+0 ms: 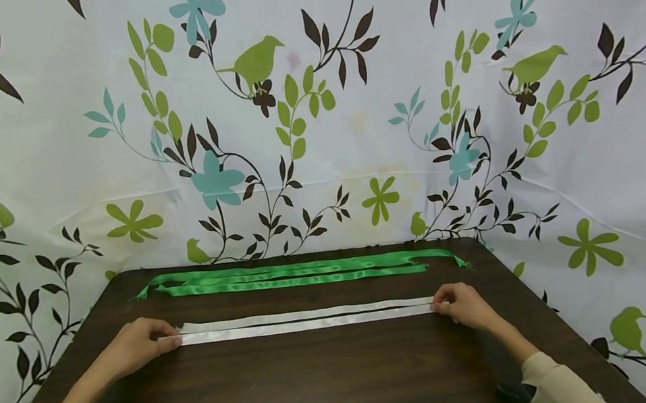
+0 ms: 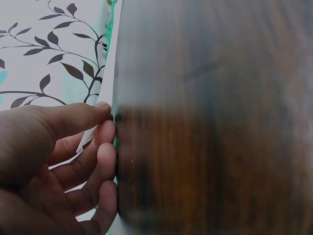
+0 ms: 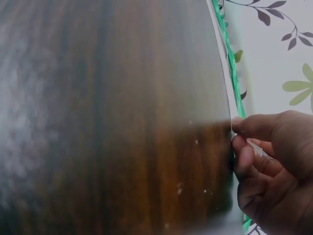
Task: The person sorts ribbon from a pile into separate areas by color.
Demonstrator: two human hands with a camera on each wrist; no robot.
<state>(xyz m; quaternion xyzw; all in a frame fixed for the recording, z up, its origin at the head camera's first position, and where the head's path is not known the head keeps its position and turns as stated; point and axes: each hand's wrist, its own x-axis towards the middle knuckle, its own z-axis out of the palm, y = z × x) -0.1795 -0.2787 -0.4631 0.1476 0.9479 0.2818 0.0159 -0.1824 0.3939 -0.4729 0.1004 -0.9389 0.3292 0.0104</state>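
Observation:
Two white ribbon strips lie side by side across the dark tabletop, a nearer white ribbon [image 1: 308, 324] and a farther white ribbon [image 1: 307, 314]. My left hand [image 1: 136, 347] pinches the left end of the nearer one between thumb and fingertips. At the other end, my right hand [image 1: 464, 304] pinches it the same way, and the strip runs straight between them. In the left wrist view, the thumb of the left hand [image 2: 63, 156] presses on the ribbon's end. The right wrist view shows the right hand [image 3: 274, 166] with a frayed white tip poking out behind its fingers.
Several green ribbons [image 1: 289, 272] lie lengthwise near the far edge of the dark wooden table [image 1: 298, 388]. Behind the table hangs a white cloth [image 1: 324, 208] printed with leaves, flowers and birds.

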